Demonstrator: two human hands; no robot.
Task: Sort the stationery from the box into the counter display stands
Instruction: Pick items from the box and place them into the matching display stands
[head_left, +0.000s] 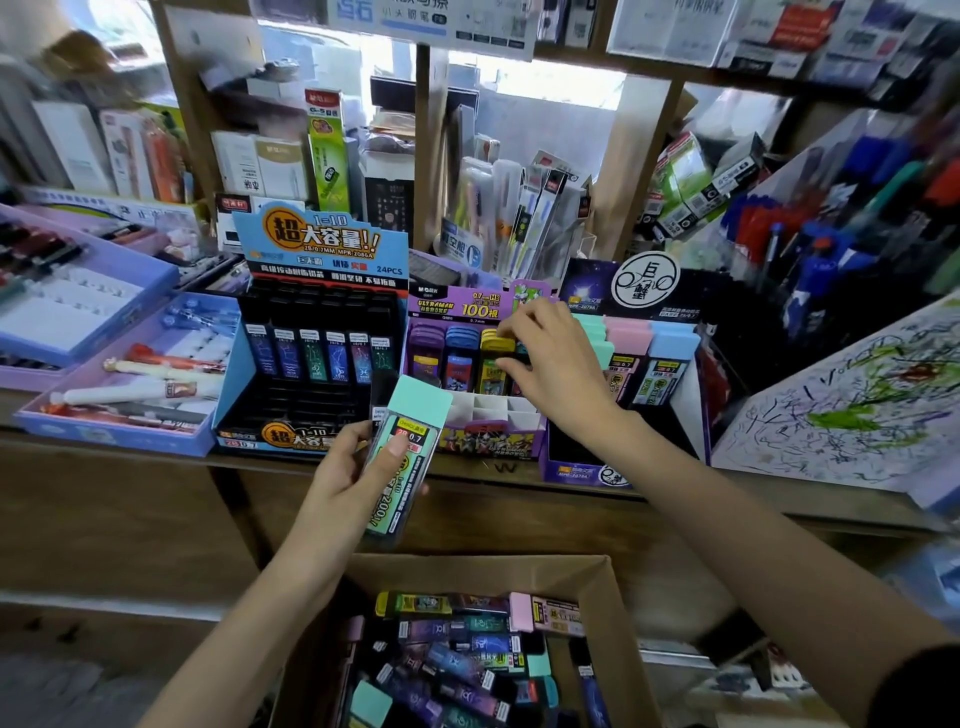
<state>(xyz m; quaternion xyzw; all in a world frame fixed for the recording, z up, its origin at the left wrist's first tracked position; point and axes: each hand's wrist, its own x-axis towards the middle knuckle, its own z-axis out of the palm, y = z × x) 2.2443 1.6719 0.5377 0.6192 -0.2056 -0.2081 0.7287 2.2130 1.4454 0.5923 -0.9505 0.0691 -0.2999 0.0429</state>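
The left hand (358, 467) is held up in front of the surface (841, 506), its fingers wrapped round the back of a mint-capped case (415, 431) of pencil leads and its thumb pressed on the printed label. A second, dark case (383, 395) shows just behind the mint one in the same grip. The right hand (556, 358) reaches forward into the purple stand (488, 434) in the middle of the row, its forefinger on top of a yellow-capped case (493, 358) and its thumb against the front, pinching it where it stands in the back row beside a blue-capped and a purple-capped one. The white compartments nearer the front of that stand hold nothing. Just to the left is a black stand (311, 364) with a blue header card and one row of dark cases. Just to the right, a dark purple stand (623, 470) holds mint, pink and pale blue cases upright. Below the surface, between the forearms, an open cardboard box (602, 587) holds a loose heap of mixed cases. Lilac trays (119, 415) of pens lie at the far left.
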